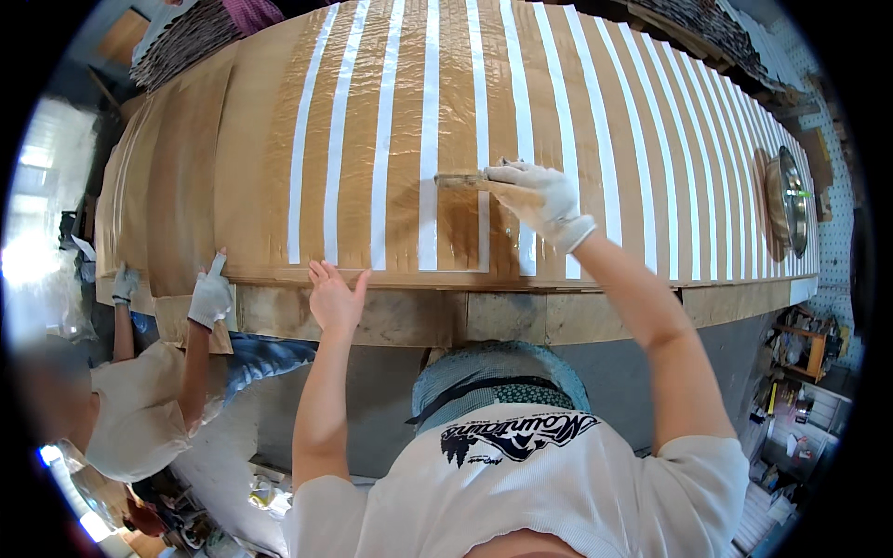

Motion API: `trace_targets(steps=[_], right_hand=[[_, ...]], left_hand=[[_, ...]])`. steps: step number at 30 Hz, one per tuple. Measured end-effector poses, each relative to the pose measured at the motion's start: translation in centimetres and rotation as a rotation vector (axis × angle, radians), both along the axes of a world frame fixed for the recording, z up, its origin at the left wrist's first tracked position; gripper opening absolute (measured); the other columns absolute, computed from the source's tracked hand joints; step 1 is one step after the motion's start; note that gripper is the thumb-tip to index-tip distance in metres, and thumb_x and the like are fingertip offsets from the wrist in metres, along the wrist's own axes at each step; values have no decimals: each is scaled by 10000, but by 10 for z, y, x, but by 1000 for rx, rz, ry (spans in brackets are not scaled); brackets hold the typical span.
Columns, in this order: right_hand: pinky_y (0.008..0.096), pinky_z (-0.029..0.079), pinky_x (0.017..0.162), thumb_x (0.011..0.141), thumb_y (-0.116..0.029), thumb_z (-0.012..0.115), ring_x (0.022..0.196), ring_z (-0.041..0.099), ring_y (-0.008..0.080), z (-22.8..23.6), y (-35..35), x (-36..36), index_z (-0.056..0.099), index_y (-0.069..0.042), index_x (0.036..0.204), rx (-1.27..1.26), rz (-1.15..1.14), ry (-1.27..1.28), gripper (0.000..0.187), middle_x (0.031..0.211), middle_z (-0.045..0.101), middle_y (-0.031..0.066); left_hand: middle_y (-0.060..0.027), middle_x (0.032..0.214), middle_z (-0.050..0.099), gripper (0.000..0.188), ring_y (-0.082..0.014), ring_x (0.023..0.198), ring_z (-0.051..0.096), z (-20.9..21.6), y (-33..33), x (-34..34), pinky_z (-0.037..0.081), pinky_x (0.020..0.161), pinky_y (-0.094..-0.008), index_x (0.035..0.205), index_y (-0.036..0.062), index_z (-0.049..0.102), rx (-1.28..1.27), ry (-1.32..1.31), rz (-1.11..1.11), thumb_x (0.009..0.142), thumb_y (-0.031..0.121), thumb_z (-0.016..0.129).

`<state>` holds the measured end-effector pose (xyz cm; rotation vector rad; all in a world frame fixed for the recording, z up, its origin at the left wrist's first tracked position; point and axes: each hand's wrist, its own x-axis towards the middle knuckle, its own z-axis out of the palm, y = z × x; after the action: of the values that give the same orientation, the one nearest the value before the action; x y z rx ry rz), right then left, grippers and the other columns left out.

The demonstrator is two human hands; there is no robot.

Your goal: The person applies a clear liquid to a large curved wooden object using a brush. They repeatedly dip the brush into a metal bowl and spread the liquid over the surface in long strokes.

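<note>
A long brown paper sheet [251, 186] covers the table, crossed by several white strips [430, 139] running from near to far. Around the middle the surface looks wet and glossy. My right hand [544, 197], in a whitish glove, is closed round a flat brush [460, 181], whose head lies low over the shiny part between two strips. My bare left hand [337, 298] rests at the sheet's near edge by the left strips, its fingers spread and holding nothing.
A metal bowl [791, 200] with something green in it sits at the right end. At the left, a co-worker's gloved hand [211, 296] touches the sheet's near edge. Stacked dark sheets [186, 46] lie beyond the far left edge. Shelves with tools [800, 358] stand at the right.
</note>
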<state>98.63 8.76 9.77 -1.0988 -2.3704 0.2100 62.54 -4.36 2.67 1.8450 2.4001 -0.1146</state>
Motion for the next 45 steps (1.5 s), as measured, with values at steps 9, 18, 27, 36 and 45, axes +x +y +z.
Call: trace_targets(steps=[9,18,27,36,45], right_hand=[[355,543,843,872,-257,642,993,659,248,-7,-61,-5,668,-226,1148,-422,8,-298,279,1064,683,53],[364,521,730,919,-220,563,881,671,209,-19,-72,-20,645,-235,949,27,-114,-195,88,844,627,1],[369,555,845,882,-234,642,1004,683,264,0,-75,152,668,-283,1226,-284,-389,26,348,1120,703,36],[363,543,814,844,-239,729,886,703,263,14,-95,390,691,-107,1195,-494,-597,391,376,959,731,121],[321,545,644,850,-271,775,757,679,174,101,-107,751,695,50,1069,-161,-1106,1233,397,932,717,104]], left_hand=[[-330,1529,322,751,-415,1431,346,-12,-20,-3,402,1111,-415,1448,-116,371,86,-94,40,954,428,526],[-268,1589,258,660,-391,1477,262,-20,-20,-9,310,1177,-411,1494,-62,332,90,-165,59,896,155,510],[-246,1412,535,453,-392,1313,505,-10,-31,14,396,1101,-425,1367,-54,536,408,-423,40,919,12,508],[-186,1389,578,445,-332,1220,588,19,-16,327,482,982,-393,1387,-8,545,401,-979,-178,941,2,540],[-244,1449,490,727,-473,1276,488,16,-43,520,386,1094,-489,1356,26,555,110,-276,-515,710,212,831]])
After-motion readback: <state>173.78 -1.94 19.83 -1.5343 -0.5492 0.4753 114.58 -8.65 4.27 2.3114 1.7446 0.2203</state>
